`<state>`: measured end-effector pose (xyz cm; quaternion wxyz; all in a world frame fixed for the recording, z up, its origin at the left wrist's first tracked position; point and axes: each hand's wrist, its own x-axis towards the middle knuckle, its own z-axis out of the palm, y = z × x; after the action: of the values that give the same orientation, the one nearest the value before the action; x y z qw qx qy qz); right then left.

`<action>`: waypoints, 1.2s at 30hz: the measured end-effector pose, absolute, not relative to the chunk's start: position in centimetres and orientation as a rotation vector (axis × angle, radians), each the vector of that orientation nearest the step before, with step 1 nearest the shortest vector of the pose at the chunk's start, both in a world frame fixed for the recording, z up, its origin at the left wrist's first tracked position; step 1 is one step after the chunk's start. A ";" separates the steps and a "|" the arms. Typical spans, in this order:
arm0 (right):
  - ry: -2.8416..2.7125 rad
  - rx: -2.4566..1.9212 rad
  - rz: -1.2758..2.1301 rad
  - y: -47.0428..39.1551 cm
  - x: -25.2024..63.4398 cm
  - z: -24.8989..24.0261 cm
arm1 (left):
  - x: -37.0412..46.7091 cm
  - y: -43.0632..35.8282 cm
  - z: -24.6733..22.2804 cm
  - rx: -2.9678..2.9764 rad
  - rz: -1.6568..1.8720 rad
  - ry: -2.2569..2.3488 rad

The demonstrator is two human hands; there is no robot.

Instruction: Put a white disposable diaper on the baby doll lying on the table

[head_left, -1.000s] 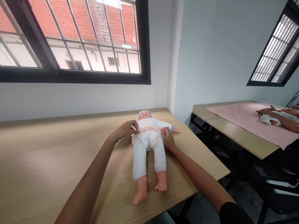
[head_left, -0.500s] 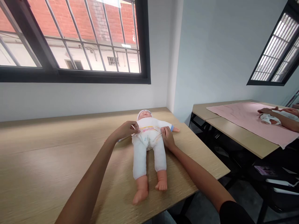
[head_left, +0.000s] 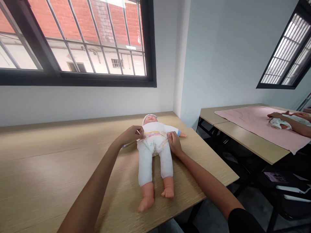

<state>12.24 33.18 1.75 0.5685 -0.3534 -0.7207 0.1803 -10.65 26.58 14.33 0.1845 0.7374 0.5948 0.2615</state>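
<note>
On wide tabletop (head_left: 60,168), near right edge (head_left: 213,152): left hand (head_left: 136,134) pinches doll's (head_left: 154,127) diaper (head_left: 155,141); right hand (head_left: 174,142) touches, grip unclear.

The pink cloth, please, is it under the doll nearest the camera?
No, the pink cloth lies on a separate table, apart from this doll.

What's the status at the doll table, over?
Left hand at diaper's waist, grip unclear. Right hand pinching near its other side. Doll on its back, feet toward camera. Nothing visible blocking either hand.

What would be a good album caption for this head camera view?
Left hand and right hand at the diaper of a baby doll on a wooden table.
</note>
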 end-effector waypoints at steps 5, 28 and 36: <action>-1.695 -0.850 0.427 33.1 12.3 1.8 | -10.4 26.2 14.6 2.077 0.719 1.690; -1.702 -0.864 0.441 32.9 12.2 2.1 | -10.2 26.4 14.3 1.936 0.796 1.605; -1.700 -0.869 0.436 32.7 12.3 2.2 | -9.8 26.0 14.6 1.893 0.824 1.553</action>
<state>12.26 32.72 2.22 0.5577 -0.3683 -0.7206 0.1846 -9.75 26.04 14.62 0.2755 0.7043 0.5779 0.3068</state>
